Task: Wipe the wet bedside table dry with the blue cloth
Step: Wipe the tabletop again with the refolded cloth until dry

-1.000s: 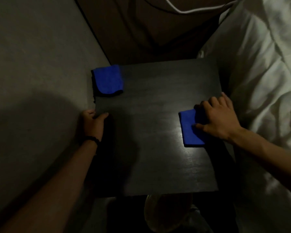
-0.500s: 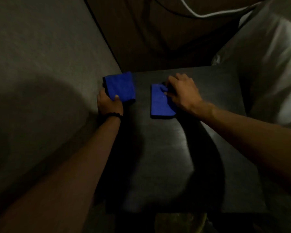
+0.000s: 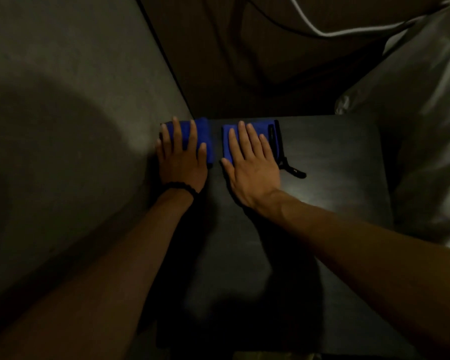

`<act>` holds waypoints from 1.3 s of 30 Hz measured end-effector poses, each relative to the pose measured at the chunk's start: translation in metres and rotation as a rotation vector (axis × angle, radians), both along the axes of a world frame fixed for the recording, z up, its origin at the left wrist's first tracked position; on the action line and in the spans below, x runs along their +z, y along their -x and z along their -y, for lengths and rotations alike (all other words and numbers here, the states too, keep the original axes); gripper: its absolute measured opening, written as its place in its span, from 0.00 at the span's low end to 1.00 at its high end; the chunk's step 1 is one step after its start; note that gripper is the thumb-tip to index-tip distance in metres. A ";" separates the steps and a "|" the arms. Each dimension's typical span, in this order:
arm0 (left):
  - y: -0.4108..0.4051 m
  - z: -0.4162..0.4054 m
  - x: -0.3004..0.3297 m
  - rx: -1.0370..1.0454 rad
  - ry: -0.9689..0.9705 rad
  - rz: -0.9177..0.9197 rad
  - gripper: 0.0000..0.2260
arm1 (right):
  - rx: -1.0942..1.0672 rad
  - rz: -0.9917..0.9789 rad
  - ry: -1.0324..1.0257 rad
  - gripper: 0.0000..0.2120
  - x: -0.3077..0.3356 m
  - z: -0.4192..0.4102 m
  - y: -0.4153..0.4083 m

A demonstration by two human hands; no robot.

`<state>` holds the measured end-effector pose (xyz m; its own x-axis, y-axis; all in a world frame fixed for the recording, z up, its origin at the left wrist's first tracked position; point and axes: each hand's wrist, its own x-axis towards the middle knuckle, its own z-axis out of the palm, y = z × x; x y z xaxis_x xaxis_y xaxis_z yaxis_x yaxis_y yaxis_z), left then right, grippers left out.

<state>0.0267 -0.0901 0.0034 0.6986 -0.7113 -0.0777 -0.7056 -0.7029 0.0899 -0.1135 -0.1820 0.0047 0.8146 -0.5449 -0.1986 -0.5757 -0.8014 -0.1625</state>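
The dark bedside table (image 3: 335,165) fills the middle of the view, with a dull sheen on its top. Two folded blue cloths lie side by side at its far left corner. My left hand (image 3: 182,162), a black band on its wrist, lies flat on the left blue cloth (image 3: 205,136), fingers spread. My right hand (image 3: 250,167) presses flat on the right blue cloth (image 3: 269,131). That cloth has a black edge, and a short black strap (image 3: 294,171) sticks out at its near right corner.
A grey wall (image 3: 63,100) runs along the table's left side. Behind the table stands a brown panel (image 3: 244,61) with a white cord (image 3: 309,24) across it. White bed linen (image 3: 426,126) rises along the right edge.
My right hand slid its cloth from the table's right side to the far left, beside the other cloth. My left hand moved from the table's left edge onto the left cloth.
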 end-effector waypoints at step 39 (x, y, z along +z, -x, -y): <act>0.003 0.024 0.003 -0.050 -0.075 -0.084 0.24 | -0.041 -0.091 -0.096 0.32 0.012 0.028 -0.024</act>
<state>0.0236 -0.1143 0.0068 0.6510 -0.7351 -0.1891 -0.7322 -0.6739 0.0989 -0.0894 -0.2096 0.0166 0.7681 -0.5525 -0.3236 -0.6237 -0.7599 -0.1830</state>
